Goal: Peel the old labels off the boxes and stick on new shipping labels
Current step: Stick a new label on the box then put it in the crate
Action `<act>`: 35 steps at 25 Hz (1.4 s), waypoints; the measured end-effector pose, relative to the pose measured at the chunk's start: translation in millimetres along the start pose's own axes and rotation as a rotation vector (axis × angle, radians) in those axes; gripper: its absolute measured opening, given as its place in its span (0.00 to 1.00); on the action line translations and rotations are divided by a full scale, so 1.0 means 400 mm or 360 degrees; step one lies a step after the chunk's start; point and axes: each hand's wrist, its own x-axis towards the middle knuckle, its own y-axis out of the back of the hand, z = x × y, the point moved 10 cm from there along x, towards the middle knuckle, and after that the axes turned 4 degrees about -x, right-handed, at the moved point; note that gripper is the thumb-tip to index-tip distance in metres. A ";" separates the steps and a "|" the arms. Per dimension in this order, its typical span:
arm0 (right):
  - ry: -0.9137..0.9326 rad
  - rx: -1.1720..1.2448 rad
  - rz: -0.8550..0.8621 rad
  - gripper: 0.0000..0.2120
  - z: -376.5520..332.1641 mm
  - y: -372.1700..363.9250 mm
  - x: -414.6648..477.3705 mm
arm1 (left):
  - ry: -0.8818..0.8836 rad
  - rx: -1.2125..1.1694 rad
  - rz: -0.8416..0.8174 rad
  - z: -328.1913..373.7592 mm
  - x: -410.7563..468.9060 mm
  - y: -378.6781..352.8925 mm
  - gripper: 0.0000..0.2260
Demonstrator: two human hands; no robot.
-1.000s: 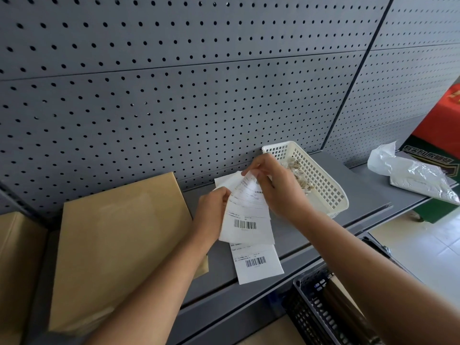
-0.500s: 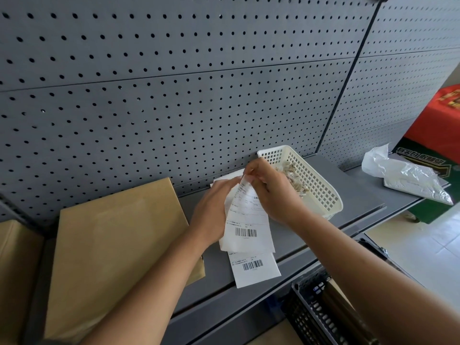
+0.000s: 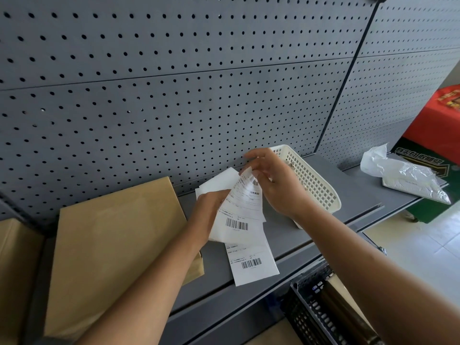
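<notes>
Looking from the left, I see the brown box (image 3: 112, 245) flat on the shelf (image 3: 286, 235), just beside my left grip (image 3: 209, 215), which is closed on the left edge of a sheaf of shipping labels (image 3: 236, 230). My right grip (image 3: 276, 185) pinches the top label (image 3: 249, 197) at its upper corner, curling it. Another label (image 3: 251, 265) lies on the shelf beneath. Behind, the white basket (image 3: 316, 185) holds small scraps I cannot identify.
</notes>
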 end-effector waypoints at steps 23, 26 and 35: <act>-0.0338 -0.0301 -0.0250 0.05 0.132 -0.004 -0.014 | -0.0403 -0.0240 -0.0082 0.032 -0.001 -0.034 0.15; -0.0316 -0.0262 -0.0221 0.05 0.130 0.000 -0.013 | -0.0477 -0.0156 -0.0117 0.035 0.002 -0.026 0.30; 0.0027 -0.0337 -0.0224 0.07 0.092 -0.025 -0.018 | -0.0797 0.0261 0.0411 0.104 0.010 0.044 0.14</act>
